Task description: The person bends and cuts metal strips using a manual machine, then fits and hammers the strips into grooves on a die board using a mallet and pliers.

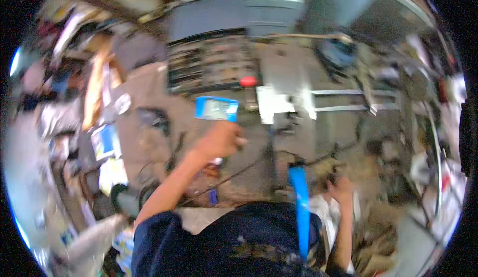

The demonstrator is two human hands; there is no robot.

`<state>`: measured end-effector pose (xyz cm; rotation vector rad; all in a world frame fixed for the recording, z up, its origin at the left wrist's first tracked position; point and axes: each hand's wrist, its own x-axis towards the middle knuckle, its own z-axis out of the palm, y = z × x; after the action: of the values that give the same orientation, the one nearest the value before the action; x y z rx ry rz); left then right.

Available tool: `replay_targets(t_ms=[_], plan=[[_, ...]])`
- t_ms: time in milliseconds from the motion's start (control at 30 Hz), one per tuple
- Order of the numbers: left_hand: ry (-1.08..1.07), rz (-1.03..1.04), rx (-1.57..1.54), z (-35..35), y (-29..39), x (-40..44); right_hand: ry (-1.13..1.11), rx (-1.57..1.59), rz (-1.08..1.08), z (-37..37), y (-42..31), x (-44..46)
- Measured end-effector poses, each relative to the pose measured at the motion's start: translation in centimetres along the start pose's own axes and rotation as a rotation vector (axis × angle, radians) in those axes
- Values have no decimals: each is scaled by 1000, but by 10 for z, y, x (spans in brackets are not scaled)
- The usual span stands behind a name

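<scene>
My left hand (222, 138) reaches forward near the middle of the view, its fingers closed on a flat blue-edged rectangular thing (217, 108) with a pale grey face. The thing juts out beyond the knuckles; blur hides any markings on it. Lower down on the right, my right hand (341, 190) is beside a small dark thing (330, 178). Its fingers look apart, though smeared, and I see nothing held in them. A long blue strip (300, 209) runs up in front of the dark shirt, between the two arms.
A dark open case or tray with many small compartments (211, 63) lies ahead. Near its corner is a red round thing (248, 81), with white paper (274, 103) to the right. A thin dark cable (244, 170) crosses the surface. Clutter crowds both sides.
</scene>
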<state>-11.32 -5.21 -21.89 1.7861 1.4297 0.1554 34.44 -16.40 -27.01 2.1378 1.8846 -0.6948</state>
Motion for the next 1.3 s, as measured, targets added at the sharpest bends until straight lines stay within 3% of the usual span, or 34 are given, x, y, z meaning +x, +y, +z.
replay_targets(t_ms=[33,100,133,200,300,333,367,433,467,533,633,767,833,867,933,967,1033,1067,1100,1167,1200,1300], plan=[[117,22,-125,-24,23,3,244,-174,-180,68,46,10],[311,-97,-270,-50,64,16,24,17,74,24,1,8],[290,-86,-267,-45,65,30,22,24,97,12,-3,3],[551,209,-487,-25,56,66,108,46,115,-3,-12,-2],[456,200,-646,-4,55,105,63,194,186,-50,-23,-7],[458,221,-377,-5,59,109,6,294,173,-76,-30,-11],[448,230,-379,-11,69,110,11,297,185,-99,-35,-18],[384,504,160,-18,85,109,-163,631,191,-130,-40,-34],[366,507,154,-16,85,111,-170,636,208,-131,-41,-37],[248,569,108,-20,81,123,-188,1102,-7,-134,-43,-33],[90,587,116,-26,70,131,-277,1140,-131,-164,-89,-20],[216,609,-77,-22,69,123,-296,938,-95,-171,-135,17],[626,654,83,-32,62,118,-84,990,-141,-162,-153,40],[627,658,83,-37,55,118,-80,991,-141,-165,-161,49],[849,-19,-62,-45,36,119,-163,1207,-256,-172,-175,66],[854,-27,-65,-45,28,116,-169,1201,-259,-170,-183,72],[658,-86,44,-49,24,113,289,774,-440,-169,-203,82],[564,-73,27,-49,25,110,483,763,-573,-173,-217,81],[563,-72,29,-48,21,110,484,764,-572,-168,-225,85],[519,-10,-12,-38,3,117,645,445,-858,-143,-232,106],[525,19,5,-39,6,119,649,216,-825,-144,-240,110],[660,117,-161,-36,14,101,531,447,-723,-168,-229,106]])
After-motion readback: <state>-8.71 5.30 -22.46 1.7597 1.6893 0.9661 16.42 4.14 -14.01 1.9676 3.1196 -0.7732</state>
